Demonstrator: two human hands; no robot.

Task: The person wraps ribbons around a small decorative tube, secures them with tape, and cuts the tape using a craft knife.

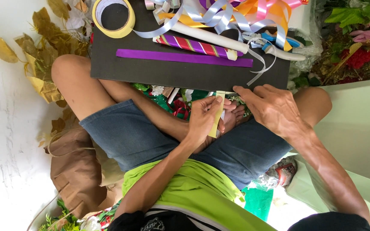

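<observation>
My left hand [204, 117] pinches a pale yellow strip of tape [217, 114] between thumb and fingers, just below the near edge of a black board [150, 72] that lies across my crossed legs. My right hand [273, 107] lies palm down at that same edge. Its fingers are spread, and the index fingertip is next to the strip's upper end. On the board lie a flat purple ribbon strip [185, 57], a striped roll of wrapping paper [193, 45], a white roll [210, 36] and a roll of yellow tape [113, 18].
Loose curled ribbons [228, 13] in silver, orange and pink are piled at the board's far side, beside a blue-handled tool [279, 40]. Gold leaves [43, 47] and a brown paper bag [76, 171] are on the left. Artificial flowers [356, 51] are on the right.
</observation>
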